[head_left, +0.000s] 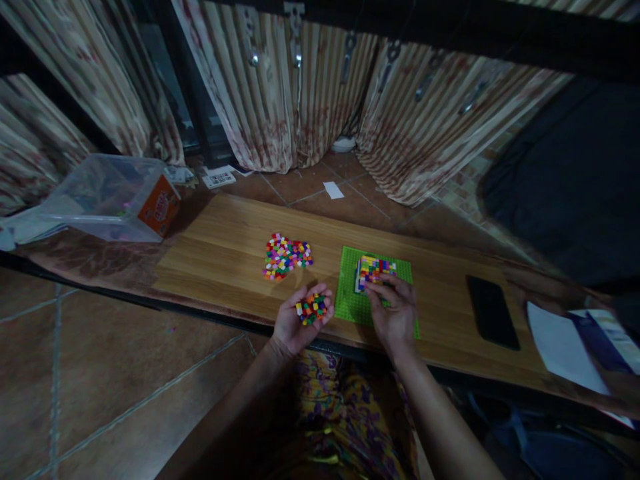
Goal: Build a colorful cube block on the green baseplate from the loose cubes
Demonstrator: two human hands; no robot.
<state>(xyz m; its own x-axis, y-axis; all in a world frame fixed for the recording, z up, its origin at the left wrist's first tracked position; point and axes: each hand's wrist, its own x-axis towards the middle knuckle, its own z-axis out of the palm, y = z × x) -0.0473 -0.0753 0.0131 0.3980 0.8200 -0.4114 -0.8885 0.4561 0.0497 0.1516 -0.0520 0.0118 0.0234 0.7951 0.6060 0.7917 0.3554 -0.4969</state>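
My left hand (pixel 305 320) is turned palm up and cupped around a handful of small toy bricks (pixel 314 308) in mixed colours. It hovers at the table's near edge, just left of the green baseplate (pixel 350 303). On that plate stands a block of multicoloured small bricks (pixel 373 267) with a white side at its left. My right hand (pixel 395 310) reaches over the plate, thumb and fingers pinched at the block's near side. Whatever lies between those fingertips is hidden. A loose pile of small bricks (pixel 287 257) is spread on the wood beyond my left hand.
A clear plastic box (pixel 100 200) with an orange label stands at the left end of the wooden table (pixel 215 260). To the right lie a black phone (pixel 493 312) and white paper (pixel 565 343). Curtains (pixel 280 100) hang behind; a dark bar (pixel 450 40) crosses above.
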